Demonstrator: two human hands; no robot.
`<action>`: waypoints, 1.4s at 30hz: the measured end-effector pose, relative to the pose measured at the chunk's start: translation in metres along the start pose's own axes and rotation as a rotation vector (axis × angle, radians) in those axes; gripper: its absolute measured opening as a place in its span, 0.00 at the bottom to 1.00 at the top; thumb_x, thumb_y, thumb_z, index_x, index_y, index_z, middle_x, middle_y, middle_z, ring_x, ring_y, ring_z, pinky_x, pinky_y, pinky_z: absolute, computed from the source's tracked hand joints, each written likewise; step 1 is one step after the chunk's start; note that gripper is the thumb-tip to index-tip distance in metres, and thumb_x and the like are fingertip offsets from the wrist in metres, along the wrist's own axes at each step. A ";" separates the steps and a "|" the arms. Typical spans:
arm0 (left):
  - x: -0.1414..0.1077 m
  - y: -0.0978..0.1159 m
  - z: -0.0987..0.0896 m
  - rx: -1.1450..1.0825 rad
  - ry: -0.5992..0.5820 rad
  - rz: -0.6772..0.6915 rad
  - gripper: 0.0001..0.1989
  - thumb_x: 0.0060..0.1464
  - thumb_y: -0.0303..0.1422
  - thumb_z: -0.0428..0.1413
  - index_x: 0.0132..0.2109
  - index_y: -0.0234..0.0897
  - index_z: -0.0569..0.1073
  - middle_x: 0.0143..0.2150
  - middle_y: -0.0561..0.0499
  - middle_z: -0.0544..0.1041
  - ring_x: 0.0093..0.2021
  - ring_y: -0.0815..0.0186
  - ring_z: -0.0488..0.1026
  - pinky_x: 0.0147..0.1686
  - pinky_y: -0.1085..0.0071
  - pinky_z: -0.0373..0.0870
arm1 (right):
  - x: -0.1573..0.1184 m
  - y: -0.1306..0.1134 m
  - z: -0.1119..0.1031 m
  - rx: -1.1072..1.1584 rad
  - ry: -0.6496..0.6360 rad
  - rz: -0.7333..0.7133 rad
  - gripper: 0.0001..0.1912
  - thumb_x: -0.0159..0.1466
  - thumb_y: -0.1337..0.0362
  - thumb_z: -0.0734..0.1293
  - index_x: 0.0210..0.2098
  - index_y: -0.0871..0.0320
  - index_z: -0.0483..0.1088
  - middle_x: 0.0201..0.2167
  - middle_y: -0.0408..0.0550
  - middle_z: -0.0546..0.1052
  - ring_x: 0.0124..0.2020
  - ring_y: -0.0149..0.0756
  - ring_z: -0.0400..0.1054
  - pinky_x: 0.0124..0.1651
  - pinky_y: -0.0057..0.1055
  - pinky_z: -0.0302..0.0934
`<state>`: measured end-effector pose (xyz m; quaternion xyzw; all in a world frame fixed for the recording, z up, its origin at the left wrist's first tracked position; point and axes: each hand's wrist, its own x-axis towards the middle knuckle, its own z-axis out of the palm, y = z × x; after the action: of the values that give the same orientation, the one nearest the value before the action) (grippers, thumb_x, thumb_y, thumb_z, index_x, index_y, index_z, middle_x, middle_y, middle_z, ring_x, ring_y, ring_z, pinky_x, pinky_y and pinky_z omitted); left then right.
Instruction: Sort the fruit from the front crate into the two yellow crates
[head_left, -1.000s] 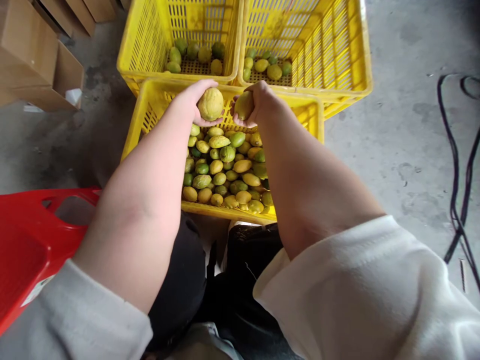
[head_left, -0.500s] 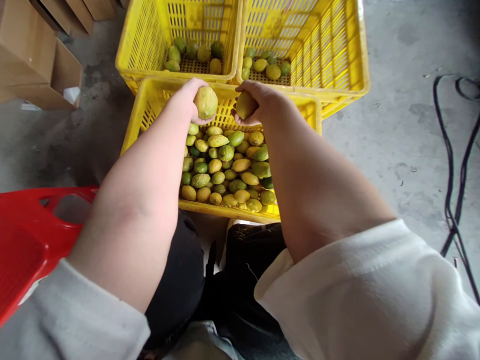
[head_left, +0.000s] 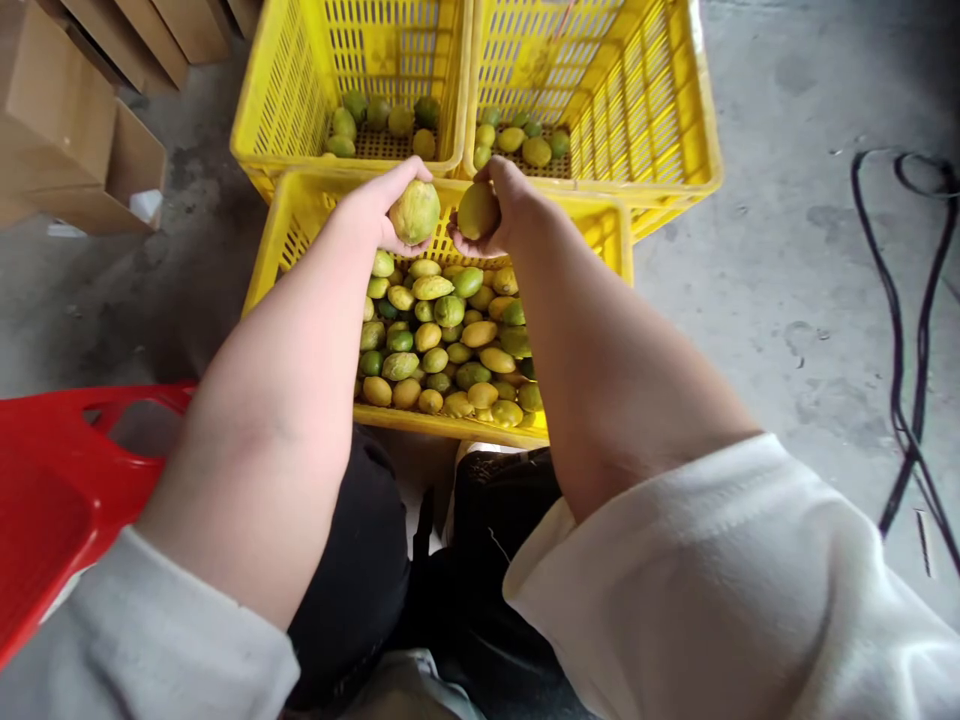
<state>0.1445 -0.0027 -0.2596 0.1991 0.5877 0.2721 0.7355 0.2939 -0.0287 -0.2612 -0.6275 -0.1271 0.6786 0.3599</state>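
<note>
My left hand (head_left: 388, 207) is closed round a large yellow-green lemon (head_left: 417, 212) with a rough, streaked skin. Just across from it, my right hand (head_left: 508, 204) grips a smoother, olive-green lemon (head_left: 478, 211). Both fruits are held side by side, apart from each other, above the far end of the near yellow crate (head_left: 420, 422). Below the hands, many loose green and yellow lemons (head_left: 450, 312) fill the floor of that crate. My forearms cover its left and right sides.
Two more yellow crates, a left one (head_left: 281, 100) and a right one (head_left: 660, 110), stand beyond, each with several lemons at the bottom. Cardboard boxes (head_left: 60, 110) are at upper left, a red plastic stool (head_left: 52, 490) at left, a black cable (head_left: 900, 330) on the right floor.
My right hand has come slightly left, closer to the left hand, and its lemon has turned to show more of its face. The view has shifted a little. Both lemons stay held.
</note>
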 end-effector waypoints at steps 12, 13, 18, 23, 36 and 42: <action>-0.003 -0.001 0.002 -0.111 0.129 0.059 0.16 0.61 0.44 0.62 0.45 0.39 0.68 0.40 0.44 0.73 0.41 0.60 0.73 0.36 0.62 0.78 | 0.003 0.002 0.010 -0.057 0.089 -0.071 0.10 0.70 0.60 0.60 0.34 0.58 0.63 0.24 0.42 0.67 0.25 0.28 0.62 0.26 0.24 0.58; -0.003 -0.001 0.002 -0.085 0.132 0.068 0.16 0.60 0.43 0.63 0.45 0.38 0.68 0.41 0.44 0.73 0.41 0.59 0.73 0.37 0.61 0.79 | 0.003 0.002 0.010 -0.040 0.097 -0.075 0.10 0.70 0.61 0.60 0.33 0.58 0.63 0.23 0.42 0.67 0.25 0.28 0.61 0.26 0.24 0.57; -0.003 -0.003 0.000 -0.013 0.225 0.117 0.12 0.58 0.36 0.63 0.42 0.41 0.67 0.42 0.46 0.72 0.46 0.58 0.71 0.38 0.61 0.77 | 0.004 0.004 0.003 0.100 0.130 -0.097 0.15 0.72 0.61 0.55 0.29 0.57 0.59 0.21 0.42 0.65 0.24 0.26 0.60 0.27 0.23 0.56; 0.000 -0.006 -0.001 -0.010 0.235 0.090 0.11 0.56 0.36 0.63 0.39 0.42 0.66 0.39 0.47 0.72 0.46 0.58 0.70 0.40 0.62 0.75 | 0.001 0.003 -0.003 0.196 0.145 -0.108 0.16 0.72 0.61 0.54 0.27 0.57 0.59 0.19 0.41 0.64 0.23 0.26 0.59 0.25 0.22 0.52; 0.001 -0.004 0.003 -0.014 0.153 0.008 0.10 0.61 0.37 0.60 0.42 0.40 0.66 0.41 0.46 0.71 0.44 0.61 0.71 0.41 0.63 0.75 | 0.004 0.006 0.002 0.011 -0.048 -0.007 0.13 0.71 0.59 0.61 0.34 0.60 0.68 0.22 0.43 0.69 0.26 0.28 0.63 0.27 0.24 0.59; -0.005 -0.002 0.004 -0.049 0.182 0.021 0.10 0.60 0.35 0.60 0.42 0.40 0.65 0.46 0.46 0.72 0.44 0.60 0.70 0.42 0.58 0.75 | 0.008 0.008 0.007 -0.077 0.042 0.039 0.12 0.70 0.57 0.64 0.35 0.59 0.65 0.23 0.42 0.67 0.28 0.29 0.64 0.26 0.22 0.62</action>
<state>0.1481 -0.0074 -0.2556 0.1616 0.6432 0.3110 0.6808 0.2847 -0.0270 -0.2708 -0.6573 -0.1333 0.6669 0.3247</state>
